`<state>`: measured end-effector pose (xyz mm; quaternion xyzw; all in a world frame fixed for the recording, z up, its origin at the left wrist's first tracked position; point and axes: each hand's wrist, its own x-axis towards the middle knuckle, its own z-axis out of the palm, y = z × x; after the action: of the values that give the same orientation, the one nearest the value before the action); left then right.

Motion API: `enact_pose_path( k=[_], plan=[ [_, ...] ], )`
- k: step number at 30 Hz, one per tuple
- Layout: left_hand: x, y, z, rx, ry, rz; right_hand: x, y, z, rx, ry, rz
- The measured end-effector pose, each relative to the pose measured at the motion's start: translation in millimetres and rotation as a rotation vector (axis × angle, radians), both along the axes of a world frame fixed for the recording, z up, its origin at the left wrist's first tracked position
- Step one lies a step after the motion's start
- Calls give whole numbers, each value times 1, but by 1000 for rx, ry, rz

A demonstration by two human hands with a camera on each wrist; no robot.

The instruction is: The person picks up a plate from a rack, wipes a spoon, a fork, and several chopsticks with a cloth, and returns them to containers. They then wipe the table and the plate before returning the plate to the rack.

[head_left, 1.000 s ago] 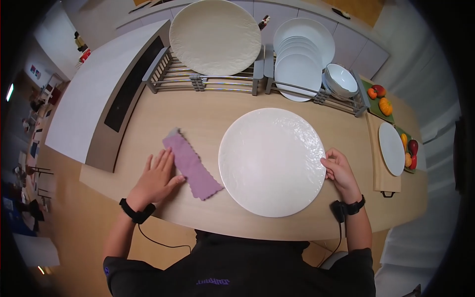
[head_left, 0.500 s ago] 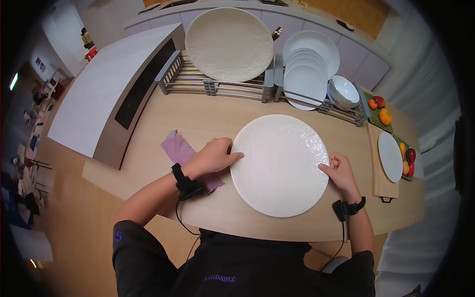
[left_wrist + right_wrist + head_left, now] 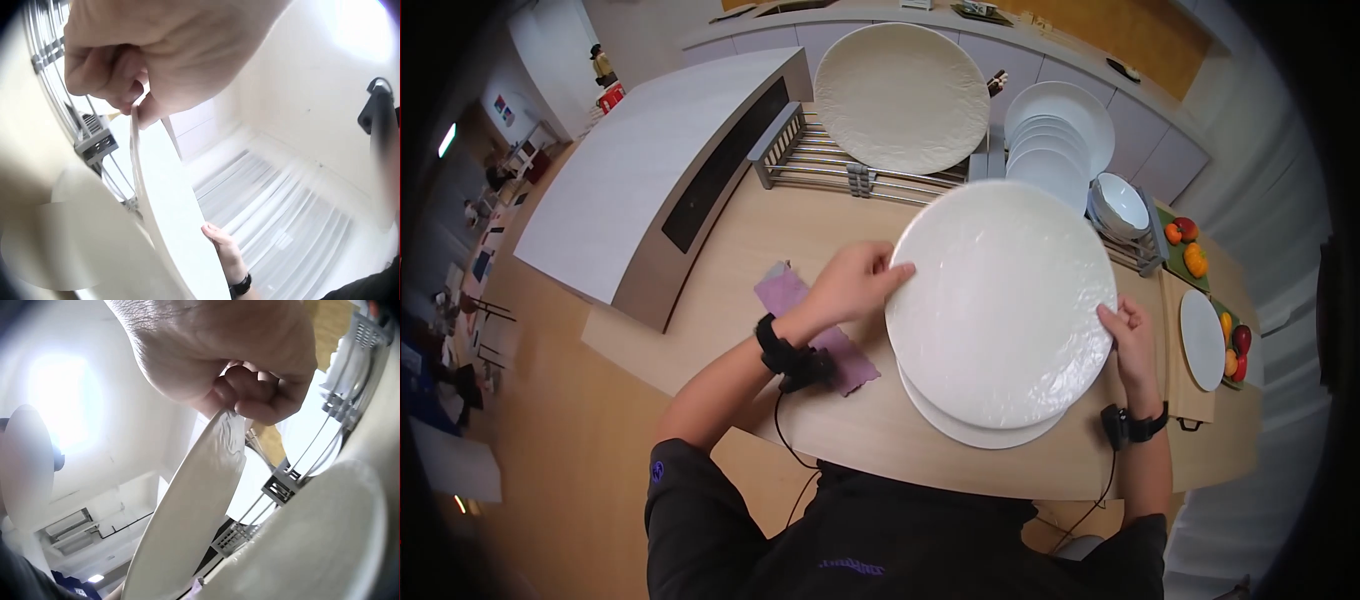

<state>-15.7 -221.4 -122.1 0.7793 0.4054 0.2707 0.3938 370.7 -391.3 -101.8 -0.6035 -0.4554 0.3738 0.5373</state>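
Both hands hold a large round white plate [image 3: 1000, 300] raised and tilted over the table, its textured face toward the head camera. My left hand [image 3: 862, 282] pinches its left rim between thumb and curled fingers, as the left wrist view also shows. On the opposite rim, my right hand [image 3: 1135, 345] grips with the thumb on the face and fingers behind. Beneath it a second white plate [image 3: 975, 434] lies on the table, mostly covered in the head view. A purple cloth [image 3: 855, 366] lies under the left wrist.
A big cream plate [image 3: 903, 98] stands in a metal dish rack [image 3: 815, 160] at the back. To its right are upright white plates [image 3: 1050, 165] and stacked bowls [image 3: 1122, 205]. A cutting board [image 3: 1192, 400] bearing a small plate [image 3: 1203, 340] sits at right, near toy produce [image 3: 1195, 260].
My left hand left the cloth and took the plate's left rim. Both hands then raised and tilted the plate, uncovering another plate below. The head view has shifted slightly.
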Motion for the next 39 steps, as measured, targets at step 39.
enact_pose_path(
  k=[39],
  plan=[
    [-48, 285, 19, 677, -171, 419, -74, 309, 38, 378, -794, -46]
  ],
)
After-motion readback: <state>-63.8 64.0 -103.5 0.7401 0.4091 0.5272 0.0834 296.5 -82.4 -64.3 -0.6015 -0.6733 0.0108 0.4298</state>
